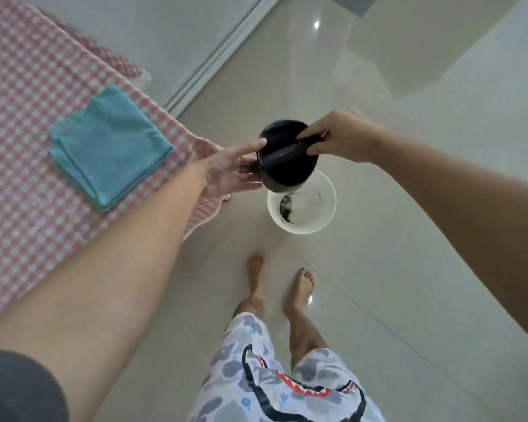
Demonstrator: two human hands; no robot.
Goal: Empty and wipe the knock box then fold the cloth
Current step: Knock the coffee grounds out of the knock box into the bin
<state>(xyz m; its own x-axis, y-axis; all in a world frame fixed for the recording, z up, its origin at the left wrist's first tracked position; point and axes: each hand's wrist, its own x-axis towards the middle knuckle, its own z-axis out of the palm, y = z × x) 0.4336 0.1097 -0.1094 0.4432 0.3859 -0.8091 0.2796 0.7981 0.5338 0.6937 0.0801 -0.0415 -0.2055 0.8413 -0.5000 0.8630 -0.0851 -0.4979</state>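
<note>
In the middle of the frame our right hand [339,138] grips the bar of the black knock box [284,169], tipped over the white bucket [317,220]. Our left hand [229,172] is open, touching its side. It looks hard, light, maybe slippery. The soft cloth [107,144] waits folded at upper left.

I see soft, even daylight with weak shadows; two small glare spots sit on the glossy floor [378,239], one at top centre, one beside the feet. The left hand [226,172] is motion-blurred, and wide-angle distortion stretches both forearms at the edges.
</note>
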